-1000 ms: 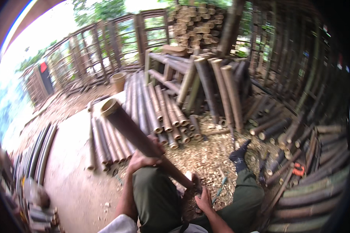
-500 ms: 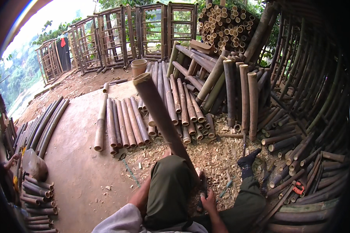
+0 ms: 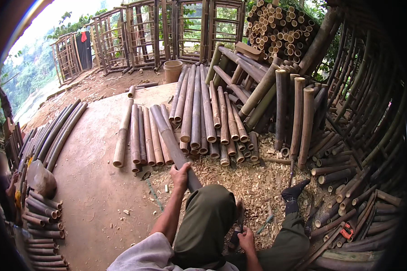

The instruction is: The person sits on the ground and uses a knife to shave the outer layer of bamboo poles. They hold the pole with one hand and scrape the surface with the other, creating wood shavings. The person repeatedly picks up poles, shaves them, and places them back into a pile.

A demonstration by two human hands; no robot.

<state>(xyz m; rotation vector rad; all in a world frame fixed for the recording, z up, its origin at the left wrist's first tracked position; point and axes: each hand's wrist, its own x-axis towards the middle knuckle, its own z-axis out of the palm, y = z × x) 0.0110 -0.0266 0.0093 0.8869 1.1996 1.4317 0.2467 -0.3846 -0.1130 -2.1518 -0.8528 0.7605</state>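
Left hand (image 3: pixel 181 173) grips bamboo pole (image 3: pixel 169 137); right hand (image 3: pixel 246 238) grip unclear, perhaps blade.

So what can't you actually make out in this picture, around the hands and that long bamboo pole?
- Near end of the bamboo pole: head view, hidden behind the raised knee.
- What the right hand grips: a dark tool, mostly covered by knee and fingers, too small to identify.
- Left hand on the pole: its palm side is hidden.
- Left rim: a figure, blurred and cut off.
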